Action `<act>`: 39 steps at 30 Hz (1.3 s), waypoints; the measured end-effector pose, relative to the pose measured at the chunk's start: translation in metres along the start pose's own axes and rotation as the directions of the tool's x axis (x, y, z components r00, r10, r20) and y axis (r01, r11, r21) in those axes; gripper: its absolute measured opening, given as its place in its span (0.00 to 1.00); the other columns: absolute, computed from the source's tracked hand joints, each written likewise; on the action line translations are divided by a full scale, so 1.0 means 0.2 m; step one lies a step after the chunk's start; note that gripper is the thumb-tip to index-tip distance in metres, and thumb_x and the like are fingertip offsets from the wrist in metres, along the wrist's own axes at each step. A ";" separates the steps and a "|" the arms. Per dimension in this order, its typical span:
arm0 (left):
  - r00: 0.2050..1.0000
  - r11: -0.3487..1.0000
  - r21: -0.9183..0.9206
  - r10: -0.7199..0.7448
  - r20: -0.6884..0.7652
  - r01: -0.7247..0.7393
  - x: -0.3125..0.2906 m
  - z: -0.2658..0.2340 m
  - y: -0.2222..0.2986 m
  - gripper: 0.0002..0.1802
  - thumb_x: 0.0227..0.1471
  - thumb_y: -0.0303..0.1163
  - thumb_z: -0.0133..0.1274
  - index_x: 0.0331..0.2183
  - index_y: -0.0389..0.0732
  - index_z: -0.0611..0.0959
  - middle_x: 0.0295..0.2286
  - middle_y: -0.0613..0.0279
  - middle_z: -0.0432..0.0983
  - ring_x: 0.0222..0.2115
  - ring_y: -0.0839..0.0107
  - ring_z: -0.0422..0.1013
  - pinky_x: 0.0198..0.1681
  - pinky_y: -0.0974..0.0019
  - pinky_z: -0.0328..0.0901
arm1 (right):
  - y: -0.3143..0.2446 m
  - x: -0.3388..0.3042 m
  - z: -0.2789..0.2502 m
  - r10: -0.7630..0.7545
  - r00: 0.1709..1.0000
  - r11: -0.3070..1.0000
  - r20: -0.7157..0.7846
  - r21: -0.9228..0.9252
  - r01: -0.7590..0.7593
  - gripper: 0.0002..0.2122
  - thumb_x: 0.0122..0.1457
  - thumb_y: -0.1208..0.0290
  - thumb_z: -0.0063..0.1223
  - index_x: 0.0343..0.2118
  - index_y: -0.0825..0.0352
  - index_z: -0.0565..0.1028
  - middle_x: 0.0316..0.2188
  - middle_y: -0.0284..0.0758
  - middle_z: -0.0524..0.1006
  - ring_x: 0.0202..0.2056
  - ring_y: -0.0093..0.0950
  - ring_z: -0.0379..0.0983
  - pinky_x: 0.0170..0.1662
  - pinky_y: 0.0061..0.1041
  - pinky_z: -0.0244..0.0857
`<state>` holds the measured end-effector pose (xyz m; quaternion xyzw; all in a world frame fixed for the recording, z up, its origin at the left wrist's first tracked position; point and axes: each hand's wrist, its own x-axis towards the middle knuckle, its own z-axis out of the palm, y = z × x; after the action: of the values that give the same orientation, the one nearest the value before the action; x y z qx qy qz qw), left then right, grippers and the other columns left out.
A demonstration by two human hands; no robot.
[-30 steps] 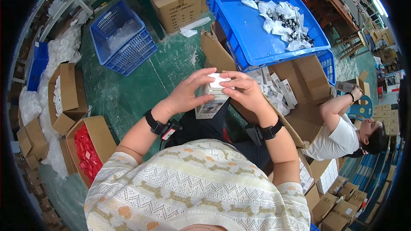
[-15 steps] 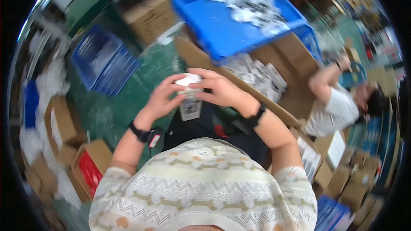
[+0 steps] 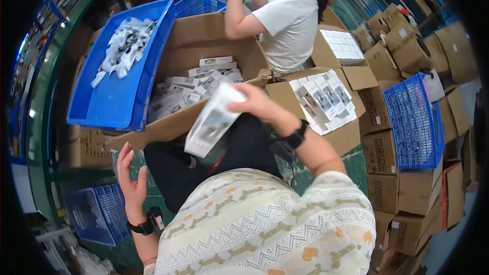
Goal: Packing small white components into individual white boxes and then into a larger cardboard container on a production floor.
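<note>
A slim white product box [image 3: 212,122] with a dark picture on its side is gripped at its upper end by my right hand [image 3: 254,103]. It is tilted and slightly blurred, held above my lap. My left hand [image 3: 133,178] is off to the left with its fingers apart and nothing in it. Beyond the held box, a large open carton [image 3: 209,33] contains several similar boxes [image 3: 201,82] lying loosely. To the right, a smaller carton [image 3: 346,140] has white picture boxes [image 3: 326,97] packed in rows.
A blue tray [image 3: 107,107] holding bagged dark parts [image 3: 127,46] rests on the big carton's left side. A co-worker in a white shirt [image 3: 290,20] sits beyond it. Blue baskets [image 3: 97,214] stand low left; another blue basket [image 3: 413,122] and stacked cartons [image 3: 379,160] are at right.
My hands were together on a white box; the left has let go and moved left, while the right carries the box. My view has swung right, toward the packed carton.
</note>
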<state>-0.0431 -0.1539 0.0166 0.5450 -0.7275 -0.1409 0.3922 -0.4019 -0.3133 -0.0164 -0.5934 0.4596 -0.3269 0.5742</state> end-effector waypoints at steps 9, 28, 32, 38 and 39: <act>0.990 0.992 0.009 -0.127 0.068 0.127 0.09 0.10 0.03 0.25 0.49 0.27 0.51 0.50 0.38 0.68 0.53 0.55 0.60 0.52 0.63 0.60 0.53 0.64 0.57 | 0.62 -0.71 -1.02 0.429 0.540 0.710 -0.724 0.640 0.295 0.22 0.53 0.62 0.56 0.48 0.66 0.66 0.41 0.39 0.71 0.41 0.32 0.70 0.45 0.32 0.69; 0.589 0.671 0.407 -0.740 0.324 0.620 -0.35 0.15 -0.35 0.42 0.42 0.41 0.59 0.56 0.42 0.58 0.55 0.38 0.49 0.50 0.43 0.60 0.51 0.55 0.60 | -0.29 0.53 -0.44 -0.094 0.993 0.815 0.068 -0.567 0.116 0.14 0.57 0.72 0.49 0.46 0.71 0.70 0.39 0.34 0.74 0.41 0.21 0.69 0.46 0.20 0.62; 0.459 0.600 0.378 -0.793 0.401 0.706 -0.38 0.20 -0.40 0.47 0.41 0.44 0.59 0.58 0.45 0.52 0.56 0.36 0.46 0.48 0.41 0.61 0.49 0.53 0.62 | -0.24 1.08 -0.03 0.079 0.899 0.772 0.430 -0.597 0.218 0.14 0.54 0.71 0.53 0.43 0.72 0.71 0.35 0.33 0.75 0.37 0.21 0.70 0.40 0.20 0.64; 0.290 0.461 0.351 -0.849 0.442 0.815 -0.31 0.18 -0.45 0.49 0.41 0.44 0.59 0.59 0.45 0.50 0.56 0.36 0.46 0.51 0.39 0.57 0.50 0.52 0.60 | 0.30 1.89 0.50 0.378 0.732 0.370 0.566 -0.817 0.441 0.26 0.42 0.59 0.60 0.44 0.67 0.73 0.35 0.42 0.77 0.34 0.33 0.73 0.40 0.29 0.66; 0.288 0.459 0.354 -0.851 0.440 0.815 -0.30 0.17 -0.46 0.49 0.41 0.44 0.59 0.59 0.45 0.50 0.56 0.36 0.46 0.50 0.38 0.57 0.50 0.52 0.60 | 0.44 1.99 0.57 0.350 0.693 0.302 0.630 -0.777 0.553 0.26 0.41 0.58 0.60 0.45 0.66 0.73 0.35 0.43 0.77 0.34 0.35 0.74 0.40 0.31 0.66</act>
<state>0.0003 -0.1413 -0.0892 0.7852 -0.4200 -0.4549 0.0108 -0.1670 -0.6286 -0.1734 -0.9162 0.2542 0.2253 0.2126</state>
